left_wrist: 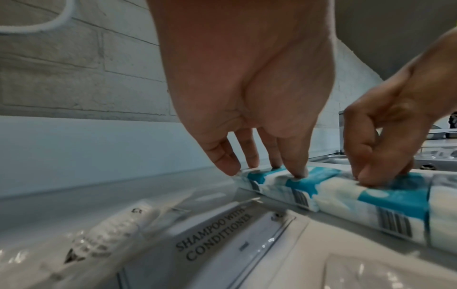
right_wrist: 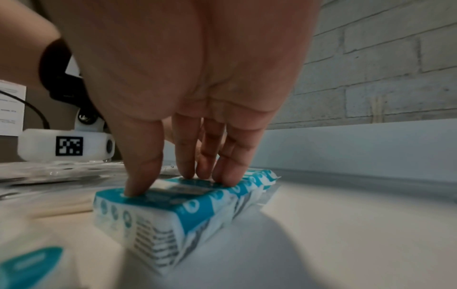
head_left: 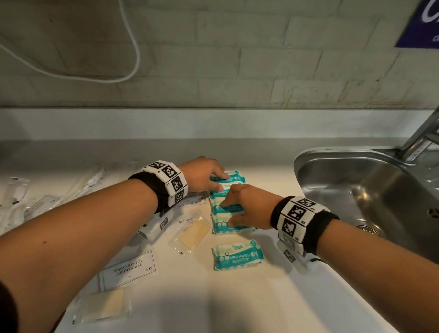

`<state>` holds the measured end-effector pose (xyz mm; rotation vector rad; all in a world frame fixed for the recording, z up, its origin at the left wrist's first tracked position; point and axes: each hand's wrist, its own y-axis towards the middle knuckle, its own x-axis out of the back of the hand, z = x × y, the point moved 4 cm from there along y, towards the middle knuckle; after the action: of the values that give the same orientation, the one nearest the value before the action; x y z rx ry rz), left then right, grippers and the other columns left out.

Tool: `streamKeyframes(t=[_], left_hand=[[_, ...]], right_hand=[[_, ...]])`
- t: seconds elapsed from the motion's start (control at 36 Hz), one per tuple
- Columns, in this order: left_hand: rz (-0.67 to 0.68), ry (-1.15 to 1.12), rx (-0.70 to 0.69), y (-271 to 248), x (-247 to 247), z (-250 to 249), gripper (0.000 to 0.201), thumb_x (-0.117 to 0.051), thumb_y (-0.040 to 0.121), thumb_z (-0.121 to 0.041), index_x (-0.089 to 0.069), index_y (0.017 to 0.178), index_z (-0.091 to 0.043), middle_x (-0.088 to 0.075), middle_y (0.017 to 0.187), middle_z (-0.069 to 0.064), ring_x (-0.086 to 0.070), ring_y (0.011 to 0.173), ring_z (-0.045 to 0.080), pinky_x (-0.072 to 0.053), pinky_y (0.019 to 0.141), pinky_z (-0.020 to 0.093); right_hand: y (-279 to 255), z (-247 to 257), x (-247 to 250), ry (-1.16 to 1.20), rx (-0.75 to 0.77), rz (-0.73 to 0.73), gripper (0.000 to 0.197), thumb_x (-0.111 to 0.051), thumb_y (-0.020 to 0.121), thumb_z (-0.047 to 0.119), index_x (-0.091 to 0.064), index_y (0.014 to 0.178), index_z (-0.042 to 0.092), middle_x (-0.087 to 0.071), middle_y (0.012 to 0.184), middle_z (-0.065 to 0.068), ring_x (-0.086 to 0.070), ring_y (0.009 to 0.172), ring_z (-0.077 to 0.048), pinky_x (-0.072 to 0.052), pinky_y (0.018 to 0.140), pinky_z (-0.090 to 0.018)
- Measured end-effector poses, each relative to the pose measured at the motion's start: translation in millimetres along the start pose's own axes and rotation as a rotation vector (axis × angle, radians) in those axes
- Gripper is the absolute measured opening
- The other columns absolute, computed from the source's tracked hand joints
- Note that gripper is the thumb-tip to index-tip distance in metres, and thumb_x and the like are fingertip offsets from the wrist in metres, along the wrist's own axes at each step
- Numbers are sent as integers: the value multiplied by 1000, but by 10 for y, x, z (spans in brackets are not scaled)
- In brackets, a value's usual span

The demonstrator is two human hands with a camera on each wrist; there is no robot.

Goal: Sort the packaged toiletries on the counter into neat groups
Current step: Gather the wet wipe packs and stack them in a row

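Several teal-and-white mini wipes packs lie side by side in a row on the white counter, running towards the wall. My left hand rests its straight fingertips on top of the far packs. My right hand presses its fingers down on the nearer packs of the same row. Neither hand wraps round a pack. One more wipes pack lies alone, nearer to me.
A toothpaste sachet, a shampoo-with-conditioner sachet and a pale yellow packet lie left of the wipes. Clear-wrapped items are scattered far left. A steel sink with its faucet is on the right.
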<state>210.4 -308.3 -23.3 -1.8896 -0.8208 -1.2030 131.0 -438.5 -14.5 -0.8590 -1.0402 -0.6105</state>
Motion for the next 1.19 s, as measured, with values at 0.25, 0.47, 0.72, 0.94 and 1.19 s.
streamKeyframes(t=[0.25, 0.47, 0.72, 0.94, 1.19], left_hand=[[-11, 6, -8, 14, -18, 14, 45, -62, 92, -38, -56, 135, -27, -49, 144, 1, -46, 127, 21, -37, 105, 35], [-5, 47, -38, -34, -26, -19, 48, -57, 94, -41, -52, 140, -25, -46, 148, 4, -43, 130, 25, -35, 109, 41], [71, 130, -170, -157, -137, -106, 63, -58, 89, -55, -41, 146, -35, -27, 159, -2, -24, 144, 24, -22, 117, 48], [135, 111, -153, -155, -310, -71, 75, -59, 78, -65, -40, 145, -37, -22, 161, 0, -23, 147, 23, -22, 118, 47], [150, 143, -131, -174, -287, -128, 64, -63, 86, -52, -39, 145, -41, -19, 162, -7, -25, 146, 22, -26, 117, 43]], right_hand=[[35, -2, -10, -23, 43, 36, 53, -62, 90, 34, -49, 141, 21, -46, 136, -1, -41, 126, -19, -36, 107, -32], [44, 6, -7, -50, 34, 41, 55, -62, 90, 36, -48, 141, 19, -45, 138, -1, -41, 128, -19, -36, 108, -32], [-313, 198, -5, 42, 137, 18, 47, -74, 76, 48, -65, 116, 25, -60, 112, 7, -56, 94, -9, -45, 81, -21], [-393, 271, -196, 2, 118, 83, 50, -82, 70, 38, -64, 113, 22, -64, 101, 3, -58, 88, -15, -47, 75, -24], [-323, 183, -154, 25, 63, 25, 46, -81, 72, 35, -63, 113, 22, -67, 106, 5, -55, 85, -7, -44, 75, -19]])
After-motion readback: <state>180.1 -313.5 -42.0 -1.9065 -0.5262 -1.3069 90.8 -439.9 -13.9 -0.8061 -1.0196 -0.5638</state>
